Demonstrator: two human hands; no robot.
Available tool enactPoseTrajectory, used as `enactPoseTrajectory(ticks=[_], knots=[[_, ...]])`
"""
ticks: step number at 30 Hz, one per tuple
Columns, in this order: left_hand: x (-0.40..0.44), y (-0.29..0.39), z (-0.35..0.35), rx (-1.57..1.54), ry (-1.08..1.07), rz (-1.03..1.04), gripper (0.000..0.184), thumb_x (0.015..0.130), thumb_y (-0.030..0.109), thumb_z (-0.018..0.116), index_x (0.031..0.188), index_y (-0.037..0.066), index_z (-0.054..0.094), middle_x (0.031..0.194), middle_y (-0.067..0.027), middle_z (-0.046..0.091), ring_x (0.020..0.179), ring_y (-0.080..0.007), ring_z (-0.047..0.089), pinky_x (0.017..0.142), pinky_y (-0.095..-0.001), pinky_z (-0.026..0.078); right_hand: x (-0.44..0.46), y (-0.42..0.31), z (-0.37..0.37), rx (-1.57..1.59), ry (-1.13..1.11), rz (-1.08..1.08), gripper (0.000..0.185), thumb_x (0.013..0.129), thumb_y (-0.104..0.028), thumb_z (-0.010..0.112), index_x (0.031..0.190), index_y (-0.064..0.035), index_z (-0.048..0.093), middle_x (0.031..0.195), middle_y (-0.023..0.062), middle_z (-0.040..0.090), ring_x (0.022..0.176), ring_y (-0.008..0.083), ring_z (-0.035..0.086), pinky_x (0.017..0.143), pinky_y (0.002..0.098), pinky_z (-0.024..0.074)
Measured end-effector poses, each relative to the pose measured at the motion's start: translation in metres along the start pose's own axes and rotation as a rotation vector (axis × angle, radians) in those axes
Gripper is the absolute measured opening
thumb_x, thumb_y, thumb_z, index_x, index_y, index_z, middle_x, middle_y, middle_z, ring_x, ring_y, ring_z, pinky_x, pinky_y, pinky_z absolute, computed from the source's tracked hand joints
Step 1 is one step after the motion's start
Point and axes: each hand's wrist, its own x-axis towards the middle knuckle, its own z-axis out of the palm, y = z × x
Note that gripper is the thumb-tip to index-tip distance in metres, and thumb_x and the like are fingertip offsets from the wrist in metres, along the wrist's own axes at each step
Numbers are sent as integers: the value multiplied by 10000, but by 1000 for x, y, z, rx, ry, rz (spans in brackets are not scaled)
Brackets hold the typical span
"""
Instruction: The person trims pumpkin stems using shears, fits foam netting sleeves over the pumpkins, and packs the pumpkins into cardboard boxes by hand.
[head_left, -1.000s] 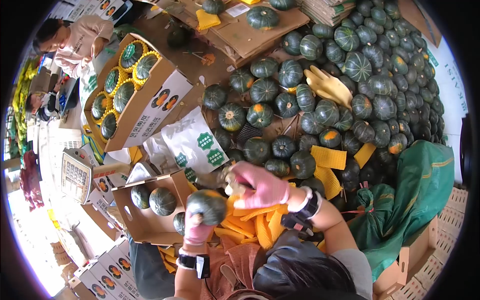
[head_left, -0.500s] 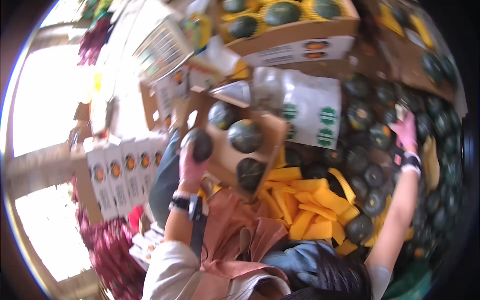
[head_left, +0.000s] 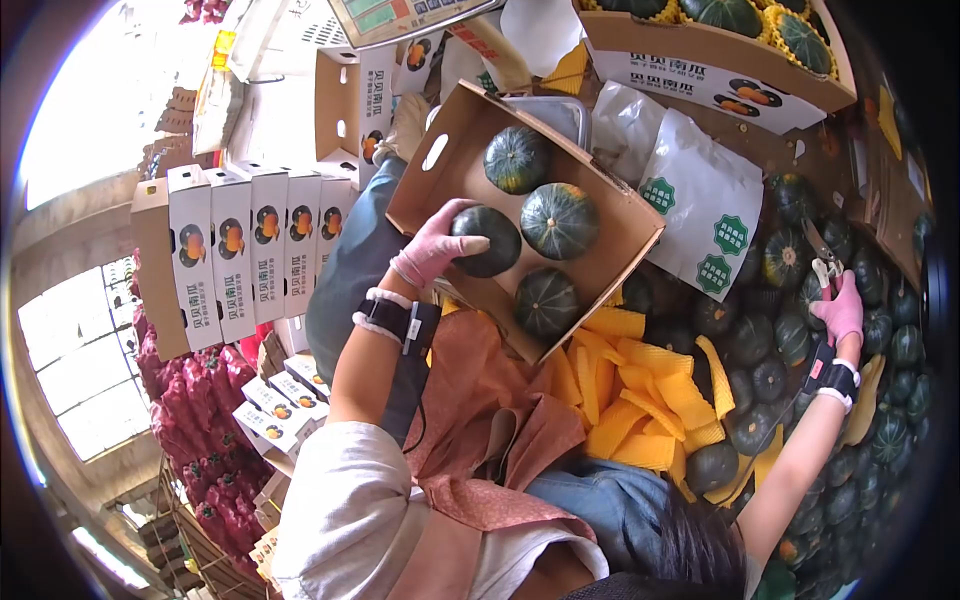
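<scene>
My left hand (head_left: 437,243), in a pink glove, grips a dark green pumpkin (head_left: 487,243) at the near left side of an open cardboard box (head_left: 465,125). Beside it in that box lie three more pumpkins: one at the far side (head_left: 516,159), a paler-streaked one in the middle (head_left: 559,220) and one toward the near corner (head_left: 546,303). Over the pumpkin pile on the right, my right hand (head_left: 840,308), also pink-gloved, is closed around a pair of pruning shears (head_left: 826,262). Their blades point away from me and look parted.
Yellow foam sleeves (head_left: 650,390) lie heaped by my lap. Loose pumpkins (head_left: 890,435) cover the right side. A white plastic bag (head_left: 705,200) lies beyond the box. A packed box (head_left: 720,85), a scale (head_left: 400,15) and a row of printed cartons (head_left: 235,250) stand around.
My left hand has brought its pumpkin from the box's left edge to inside, beside the others. The view has shifted and sharpened. My right hand stays over the pile with the pruning shears.
</scene>
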Motion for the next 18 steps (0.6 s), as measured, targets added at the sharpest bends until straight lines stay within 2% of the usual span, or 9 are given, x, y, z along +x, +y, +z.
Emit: enactPoseTrajectory(ticks=[4,6,9,10,13,14,15,16,18], knots=[[7,1,3,380,-128,3,612,739,155,748,1262,26,457,1112,-93,568,1045,-182,541,929,-325,445,-2,27,12,343,100,-164,463,577,-56,700,980,-9,477,949,107,522,887,225,511,831,331,425],[10,-5,-3,201,-130,-46,499,780,47,689,1237,7,495,1115,-68,581,1059,-164,544,914,-307,458,-4,24,18,448,128,-223,444,594,-66,697,973,-14,471,937,103,520,846,217,517,771,340,449],[10,-8,6,807,164,351,366,746,-6,670,1103,12,594,1040,-110,606,984,-235,593,862,-326,482,-36,-43,0,239,21,195,445,614,-79,700,973,-27,441,920,93,530,797,232,561,650,374,492],[3,0,28,1040,325,579,335,729,-19,666,1059,18,619,1012,-130,609,953,-263,604,843,-333,487,-39,-40,9,143,132,134,485,621,-108,702,1019,-16,439,945,113,543,781,234,587,534,373,497],[-30,34,124,608,121,600,261,764,38,668,1022,40,631,956,-126,609,901,-243,600,793,-321,482,-58,-22,31,42,498,-100,603,644,-150,736,1140,-16,418,1061,152,581,948,290,601,829,366,464],[-30,19,146,492,-94,651,401,797,85,677,1180,62,559,1068,-130,592,985,-223,584,828,-333,476,-84,-40,28,61,546,-97,598,652,-147,752,1134,-18,423,1020,126,580,876,264,603,815,360,466],[-39,14,183,156,-221,463,526,808,147,682,1277,80,452,1173,-147,532,1067,-233,538,858,-347,469,-111,-60,25,218,512,-57,579,661,-125,762,1119,-9,428,949,91,566,782,198,580,769,343,480],[-46,13,219,-176,-344,271,661,819,208,686,1374,97,346,1278,-164,473,1150,-244,492,888,-361,462,-142,-88,24,408,480,-13,639,634,-134,792,1142,17,435,1043,102,546,875,196,550,827,324,459],[-44,7,269,-289,-323,232,823,815,267,695,1431,101,175,1354,-199,358,1128,-258,484,932,-355,430,-181,-113,45,616,491,-280,609,646,-124,788,1138,-10,447,986,74,533,820,155,537,764,316,470]])
